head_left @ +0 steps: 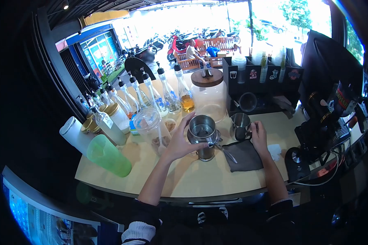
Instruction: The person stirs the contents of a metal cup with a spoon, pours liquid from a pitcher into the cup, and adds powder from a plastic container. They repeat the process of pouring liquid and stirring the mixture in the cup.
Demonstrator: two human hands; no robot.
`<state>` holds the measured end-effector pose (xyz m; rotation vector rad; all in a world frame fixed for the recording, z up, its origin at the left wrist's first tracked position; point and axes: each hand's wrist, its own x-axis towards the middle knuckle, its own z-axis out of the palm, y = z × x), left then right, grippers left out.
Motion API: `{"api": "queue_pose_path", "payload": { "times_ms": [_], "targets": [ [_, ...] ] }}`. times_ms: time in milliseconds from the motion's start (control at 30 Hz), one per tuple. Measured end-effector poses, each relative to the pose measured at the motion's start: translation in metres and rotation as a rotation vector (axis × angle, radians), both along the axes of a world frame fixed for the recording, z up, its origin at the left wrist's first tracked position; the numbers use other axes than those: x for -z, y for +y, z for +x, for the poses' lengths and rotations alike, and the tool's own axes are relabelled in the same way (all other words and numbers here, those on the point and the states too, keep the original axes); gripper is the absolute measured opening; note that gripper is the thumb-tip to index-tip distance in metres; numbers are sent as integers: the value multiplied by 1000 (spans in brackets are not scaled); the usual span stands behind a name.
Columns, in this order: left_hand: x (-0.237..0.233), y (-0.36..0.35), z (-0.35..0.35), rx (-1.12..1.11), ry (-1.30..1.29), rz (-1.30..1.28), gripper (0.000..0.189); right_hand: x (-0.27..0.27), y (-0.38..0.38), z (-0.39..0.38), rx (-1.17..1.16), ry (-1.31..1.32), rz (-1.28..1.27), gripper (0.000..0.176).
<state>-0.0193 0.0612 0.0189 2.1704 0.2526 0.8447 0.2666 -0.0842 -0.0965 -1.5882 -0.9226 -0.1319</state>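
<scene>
My left hand [180, 143] is curled around a stainless steel cup [205, 151], thumb across its front and fingers at the far side. The cup stands upright on the counter, and its open top faces me. To its right, my right hand [259, 136] is closed at the handle side of a metal milk pitcher [238, 122]. A folded grey cloth [242, 157] lies just in front of the pitcher, with a spoon [230, 154] at its left edge. Left of my left hand is a clear plastic container [148, 124] with a light-coloured scoop inside.
Pump-top syrup bottles [159, 98] line the back left. A large glass jar [209, 96] with a wooden lid stands behind the cup. A green tumbler [109, 157] is at the left, a black cup organizer [265, 77] at the back right, dark equipment [315, 130] at the right.
</scene>
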Motion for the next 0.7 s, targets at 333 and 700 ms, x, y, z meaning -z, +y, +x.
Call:
{"api": "queue_pose_path", "payload": {
  "times_ms": [333, 700],
  "targets": [
    [34, 31, -94, -381, -719, 145, 63, -53, -3, -20, 131, -187, 168, 10],
    [102, 66, -97, -214, -303, -266, 97, -221, 123, -228, -933, -855, -204, 11]
  ]
}}
